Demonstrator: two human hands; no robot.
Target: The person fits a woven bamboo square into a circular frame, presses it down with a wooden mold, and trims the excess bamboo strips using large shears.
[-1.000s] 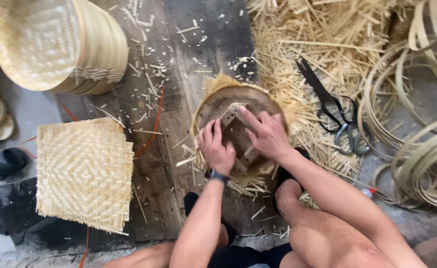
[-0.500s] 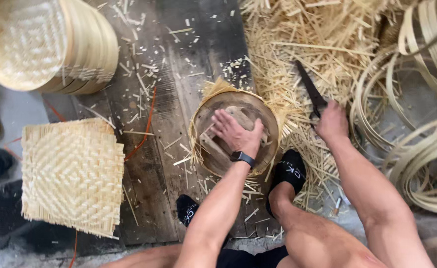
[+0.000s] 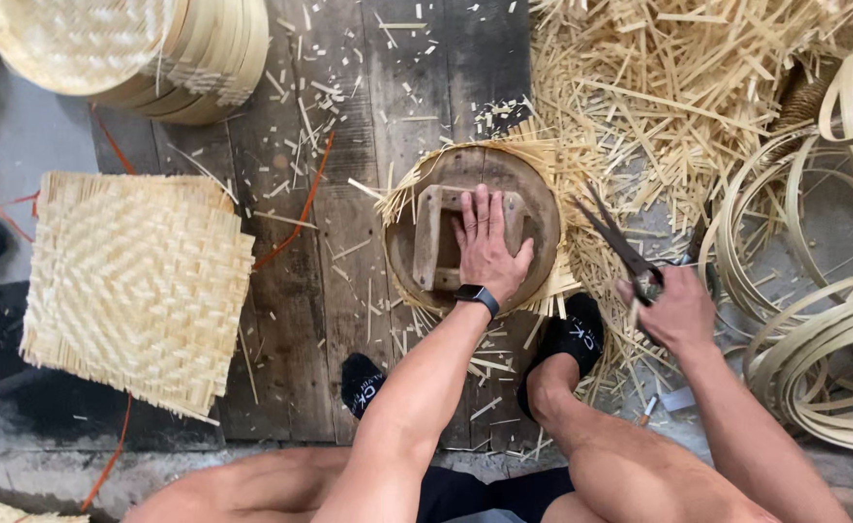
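Right hand (image 3: pixel 676 308) now gripping the black shears (image 3: pixel 618 244) (picked up off the bamboo scraps (image 3: pixel 678 87)), left hand (image 3: pixel 489 250) fingers together, flat, pinning round wooden form (image 3: pixel 473 228) on the plank floor (image 3: pixel 349 252) — trimming looks set.

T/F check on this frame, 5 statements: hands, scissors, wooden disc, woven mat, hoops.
1. The left hand lies flat on the round wooden disc. True.
2. The right hand is empty. False: it holds dark scissors, blades pointing up and to the left.
3. The square woven mat lies under the disc. False: it lies apart, on the planks to the left of it.
4. Bamboo hoops lie at the right edge. True.
5. The scissors are cutting the mat. False: they are on the other side of the disc, over loose strips.
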